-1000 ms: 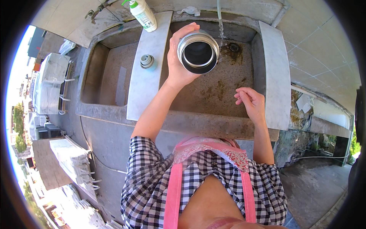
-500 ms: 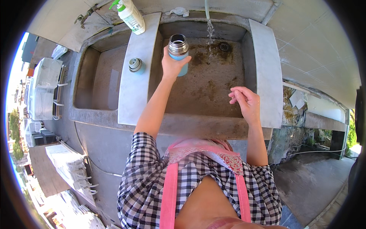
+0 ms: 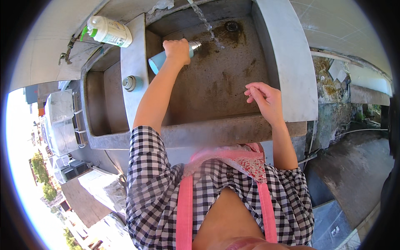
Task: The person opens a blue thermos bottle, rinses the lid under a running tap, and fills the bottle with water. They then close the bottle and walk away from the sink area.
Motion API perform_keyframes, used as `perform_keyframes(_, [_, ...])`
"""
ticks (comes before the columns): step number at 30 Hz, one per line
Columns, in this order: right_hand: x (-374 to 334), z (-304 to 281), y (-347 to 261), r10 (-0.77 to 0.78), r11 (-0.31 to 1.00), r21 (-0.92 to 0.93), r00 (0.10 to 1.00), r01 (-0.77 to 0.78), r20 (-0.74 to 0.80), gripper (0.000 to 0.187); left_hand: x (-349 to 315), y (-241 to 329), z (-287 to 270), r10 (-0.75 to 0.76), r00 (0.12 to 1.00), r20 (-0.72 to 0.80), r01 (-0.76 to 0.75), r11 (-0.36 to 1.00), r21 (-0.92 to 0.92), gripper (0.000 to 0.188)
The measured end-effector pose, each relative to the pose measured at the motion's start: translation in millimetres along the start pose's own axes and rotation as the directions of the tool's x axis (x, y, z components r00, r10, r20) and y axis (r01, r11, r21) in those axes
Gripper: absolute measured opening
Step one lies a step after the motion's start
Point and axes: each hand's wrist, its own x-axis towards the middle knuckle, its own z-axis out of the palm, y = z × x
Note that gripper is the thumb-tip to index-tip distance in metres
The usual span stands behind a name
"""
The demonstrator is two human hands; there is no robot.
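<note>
I view remotely a smooth, pale-blue cylindrical bottle (image 3: pixel 159 61) with a ribbed metallic neck, over the rough, stained sink (image 3: pixel 200 91); the left hand (image 3: pixel 178 52) clamps its fingers round it. Its long axis slants, mouth toward the right. The right hand (image 3: pixel 266 100) bends its fingers loosely; whether tips touch, I cannot tell. A white pump bottle (image 3: pixel 109 31) bears printing.
</note>
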Motion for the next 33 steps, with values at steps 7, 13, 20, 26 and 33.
perform_keyframes(7, [0.8, -8.3, 12.9, 0.020, 0.998, 0.054, 1.000, -0.019, -0.020, 0.014, 20.7, 1.6, -23.8, 0.001, 0.995, 0.102, -0.036, 0.938, 0.345, 0.051])
perform_keyframes(13, [4.1, -10.2, 18.3, 0.066, 0.996, 0.067, 0.998, -0.066, 0.008, 0.014, 34.9, -7.1, -11.0, 0.050, 0.999, -0.003, -0.048, 0.975, 0.217, 0.056])
perform_keyframes(20, [8.3, -12.3, 21.7, 0.117, 0.992, 0.036, 0.992, -0.118, 0.037, 0.014, 57.8, -0.2, 40.5, -0.196, 0.980, 0.046, 0.150, 0.555, -0.819, 0.083])
perform_keyframes(26, [14.0, -15.9, 23.4, 0.155, 0.988, -0.001, 0.986, -0.155, 0.061, 0.016, 83.7, 22.7, 56.2, -0.179, 0.982, -0.065, -0.044, 0.115, -0.992, 0.072])
perform_keyframes(33, [26.9, -8.1, 24.2, 0.134, 0.990, 0.022, 0.988, -0.137, 0.077, 0.014, 93.7, 25.3, 35.4, -0.250, 0.968, 0.010, -0.032, -0.162, -0.986, 0.073])
